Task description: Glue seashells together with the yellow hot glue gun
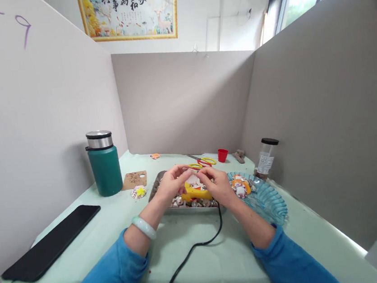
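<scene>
My left hand (173, 183) and my right hand (216, 186) meet over a metal tray (189, 210), fingertips pinched close together. Between them is something small and pale that I cannot make out. Below the hands, a yellow glue gun (197, 194) lies across the tray on top of several small shells (195, 204). Its black cord (195, 246) runs from the tray's right side towards the table's front edge. Neither hand touches the glue gun, as far as I can see.
Left stand a green bottle (105, 171), a black flat slab (52, 243), a brown card (133, 179) and a flower-topped disc (139, 192). Scissors (204, 162) and a red cup (223, 155) lie behind. Right are a blue plate (273, 202) with decorated pieces and a lidded jar (265, 157).
</scene>
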`<state>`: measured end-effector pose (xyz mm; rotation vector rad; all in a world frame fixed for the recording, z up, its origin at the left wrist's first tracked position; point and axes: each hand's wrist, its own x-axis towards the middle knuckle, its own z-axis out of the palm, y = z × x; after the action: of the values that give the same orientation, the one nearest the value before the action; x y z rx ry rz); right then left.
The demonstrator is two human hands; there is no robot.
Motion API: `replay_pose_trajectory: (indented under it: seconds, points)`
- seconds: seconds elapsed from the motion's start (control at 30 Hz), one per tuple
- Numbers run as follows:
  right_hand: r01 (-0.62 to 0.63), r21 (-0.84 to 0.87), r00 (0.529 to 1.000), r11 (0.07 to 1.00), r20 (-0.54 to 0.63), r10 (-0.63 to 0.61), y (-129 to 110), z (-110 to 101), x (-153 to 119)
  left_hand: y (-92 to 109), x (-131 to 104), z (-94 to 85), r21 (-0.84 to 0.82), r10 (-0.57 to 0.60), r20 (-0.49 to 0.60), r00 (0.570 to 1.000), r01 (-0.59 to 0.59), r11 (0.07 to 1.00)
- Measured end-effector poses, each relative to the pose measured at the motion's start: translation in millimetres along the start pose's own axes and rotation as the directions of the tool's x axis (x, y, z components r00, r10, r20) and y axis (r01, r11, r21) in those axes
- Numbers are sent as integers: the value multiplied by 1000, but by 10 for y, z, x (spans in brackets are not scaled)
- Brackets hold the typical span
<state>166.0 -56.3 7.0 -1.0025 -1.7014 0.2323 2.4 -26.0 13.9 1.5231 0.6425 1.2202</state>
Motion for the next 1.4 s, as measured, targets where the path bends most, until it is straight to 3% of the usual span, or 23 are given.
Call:
replay_pose_trajectory:
  seconds: [0.13, 0.3, 0.53, 0.9, 1.4]
  points:
    - [6, -7, 1000, 1000, 19, -6, -2, -21, 3, -17, 29, -45, -4, 8, -50, 999, -8, 1000]
    - [-47, 125, 998, 991, 39, 42, 43, -20, 3, -39, 16, -51, -88, -28, 29, 999, 30, 996]
    - [-172, 251, 985, 952, 67, 160, -4, -25, 11, -35, -5, -27, -270, -141, 131, 981, 172, 947]
    - [-252, 406, 964, 879, 185, 191, 106, 56, -4, -59, 3, -26, -394, -220, 211, 952, 289, 873]
    - [-236, 349, 968, 907, 169, 186, 81, 39, 0, -98, 22, -44, -447, -241, 214, 947, 314, 838]
